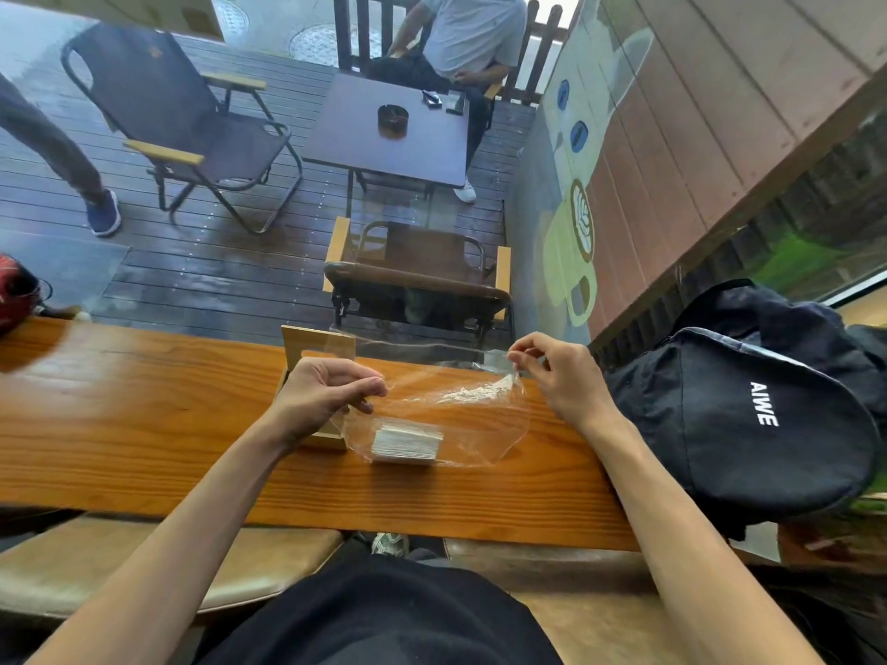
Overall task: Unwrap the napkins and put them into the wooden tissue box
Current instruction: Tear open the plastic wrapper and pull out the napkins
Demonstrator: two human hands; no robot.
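A clear plastic wrapper [473, 427] is stretched over the wooden counter [144, 424]. My left hand [321, 393] pinches its left edge and my right hand [559, 371] pinches its right edge, a little above the counter. A white stack of napkins [407, 443] sits inside the lower part of the wrapper, resting on the counter. The wooden tissue box [317, 345] stands just behind my left hand, which hides most of it.
A black backpack [749, 415] lies on the counter's right end, close to my right forearm. A red object [17, 300] sits at the far left edge. Beyond a glass pane are chairs, a table and people on a deck.
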